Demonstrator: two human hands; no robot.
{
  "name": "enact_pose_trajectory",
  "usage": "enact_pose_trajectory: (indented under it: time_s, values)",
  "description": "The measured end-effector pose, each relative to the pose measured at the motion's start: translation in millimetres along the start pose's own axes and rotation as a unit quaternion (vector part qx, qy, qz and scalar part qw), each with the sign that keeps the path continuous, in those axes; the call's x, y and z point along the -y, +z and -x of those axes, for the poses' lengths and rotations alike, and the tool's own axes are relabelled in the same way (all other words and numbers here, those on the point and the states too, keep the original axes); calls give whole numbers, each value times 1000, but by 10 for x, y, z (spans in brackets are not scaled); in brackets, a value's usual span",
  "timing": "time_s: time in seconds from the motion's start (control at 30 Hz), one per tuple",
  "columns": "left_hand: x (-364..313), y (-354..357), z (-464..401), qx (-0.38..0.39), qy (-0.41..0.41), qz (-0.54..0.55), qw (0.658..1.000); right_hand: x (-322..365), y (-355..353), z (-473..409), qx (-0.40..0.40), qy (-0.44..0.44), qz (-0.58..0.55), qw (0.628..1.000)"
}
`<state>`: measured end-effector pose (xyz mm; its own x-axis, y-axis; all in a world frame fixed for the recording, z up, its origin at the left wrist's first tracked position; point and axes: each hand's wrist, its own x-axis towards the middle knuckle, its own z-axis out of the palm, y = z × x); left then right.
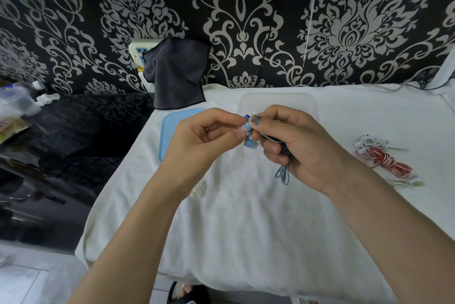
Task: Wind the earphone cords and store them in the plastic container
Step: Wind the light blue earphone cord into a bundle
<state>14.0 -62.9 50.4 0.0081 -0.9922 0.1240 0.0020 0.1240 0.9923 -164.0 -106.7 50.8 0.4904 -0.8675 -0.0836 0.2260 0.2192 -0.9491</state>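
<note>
1. Blue earphones (250,139) were held above a white towel (246,217), in front of the clear container (305,104), between both hands.
2. Left hand (206,138): fingers curled, thumb and forefinger pinching the earbud end of the blue set. One pale-blue bud showed at the fingertips, a second hung just below on a short stem.
3. Right hand (295,146): fingers curled round the wound bulk of the blue cord, thumb pressed on top near a dark-blue bead-like part. A dark piece showed inside the fist; could not tell what it was.
4. Cord condition: thin, grey-blue, mostly gathered in the right fist. A few loops (283,174) hung out below the hand, clear of the towel or just brushing it; could not tell which.
5. Container: translucent, rounded rect., sat on the towel at the far side, partly hidden by the hands. Contents unclear; a faint whitish tangle showed near its left edge.
6. Blue lid (172,126) lay flat on the towel, just left of the container, partly under the left hand in view.
7. Red-white cord (384,160) lay bundled on the towel, well right of the hands. A white set (369,143) sat touching its far end; a pale green-white set (406,181) lay at its near end.
8. Dark cloth (176,74) hung against the patterned wall behind the towel, over a power strip (138,48).
</note>
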Motion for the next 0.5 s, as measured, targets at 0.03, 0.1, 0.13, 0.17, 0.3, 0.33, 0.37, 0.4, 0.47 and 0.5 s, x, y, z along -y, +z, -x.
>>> enact_pose_trajectory:
  time_s: [0.03,0.1,0.13,0.17,0.3,0.33,0.37,0.4,0.47,0.5]
  values:
    - [0,4,-2,-1,0,2,1000,3,-4,3,1,-2,0,1000]
    - [1,14,-3,0,1,7,1000,7,-11,6,2,-5,1,1000]
    - [0,18,-2,2,2,10,1000,10,-15,8,2,-6,2,1000]
    - [-3,21,0,2,2,13,1000,13,-18,9,3,-7,3,1000]
    - [0,22,-1,4,4,15,1000,32,-39,14,10,-11,10,1000]
    - [1,23,-1,4,6,16,1000,37,-42,13,12,-13,14,1000]
    - [1,24,0,4,7,16,1000,39,-44,14,13,-14,17,1000]
    - [1,28,0,2,10,16,1000,41,-43,13,13,-16,19,1000]
    - [1,36,5,-2,22,8,1000,39,-36,14,5,-19,18,1000]
    - [0,43,7,-5,32,2,999,36,-29,13,-1,-22,15,1000]
